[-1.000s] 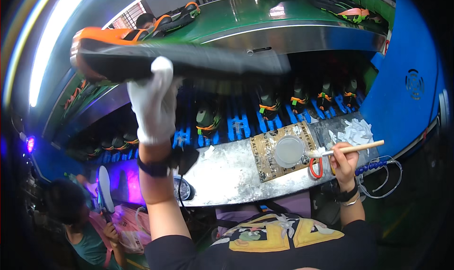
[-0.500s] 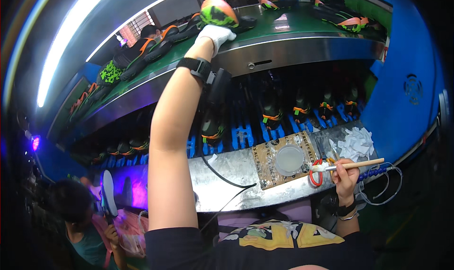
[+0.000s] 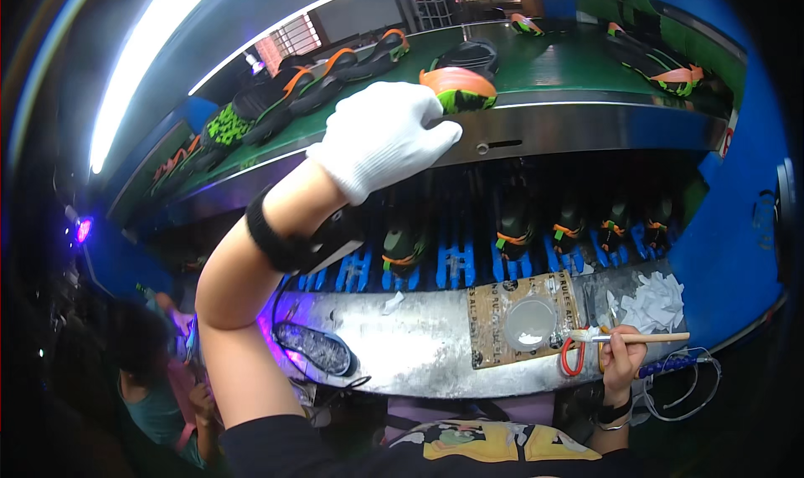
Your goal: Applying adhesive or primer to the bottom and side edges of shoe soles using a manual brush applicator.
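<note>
My left hand [image 3: 389, 135], in a white knitted glove, is raised at the near edge of the green conveyor belt. Its fingers are closed on an orange, green and black shoe sole [image 3: 459, 90], partly hidden by the glove. My bare right hand [image 3: 621, 357], low on the right, grips a brush [image 3: 649, 338] by its wooden handle. The pale bristles point left, toward a round clear tub [image 3: 530, 322] with cloudy liquid. This tub stands on a brown cardboard sheet [image 3: 490, 348]. Beneath the brush tip lies a red loop [image 3: 573, 359].
More soles [image 3: 339, 64] lie along the belt [image 3: 569, 68]. Below it, several dark shoes [image 3: 515, 231] stand on blue holders [image 3: 456, 264]. Crumpled white paper [image 3: 653, 302] is right of the tub. A shoe [image 3: 314, 348] lies bottom-up on the metal bench [image 3: 402, 336]. A co-worker [image 3: 155, 377] sits at left.
My left hand has come back toward me with the sole, and its elbow now bends more. The view has shifted. The bottom-up shoe now shows beside my arm. My right hand still holds the brush.
</note>
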Tool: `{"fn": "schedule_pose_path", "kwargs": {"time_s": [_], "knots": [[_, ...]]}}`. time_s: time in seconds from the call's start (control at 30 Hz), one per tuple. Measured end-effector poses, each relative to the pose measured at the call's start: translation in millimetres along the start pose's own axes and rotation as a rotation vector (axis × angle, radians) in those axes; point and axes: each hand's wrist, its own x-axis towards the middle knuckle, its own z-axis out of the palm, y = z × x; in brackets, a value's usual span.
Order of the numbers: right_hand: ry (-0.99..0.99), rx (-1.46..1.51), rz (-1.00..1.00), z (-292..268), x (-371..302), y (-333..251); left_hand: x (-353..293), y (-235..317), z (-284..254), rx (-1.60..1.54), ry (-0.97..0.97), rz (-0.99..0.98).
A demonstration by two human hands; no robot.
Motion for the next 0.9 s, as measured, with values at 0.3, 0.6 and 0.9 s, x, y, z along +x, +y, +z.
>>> {"fn": "schedule_pose_path", "kwargs": {"time_s": [0.3, 0.6, 0.9], "knots": [[0.060, -0.003, 0.064, -11, 21, 14, 53, 26, -1, 0.096, -0.078, 0.006], [0.170, -0.056, -0.003, -9, 35, 3, 281, -143, 111, 0.215, -0.741, -0.256], [0.129, -0.038, 0.072, -13, 56, 9, 207, -254, 123, 0.256, -0.564, -0.321]]}}
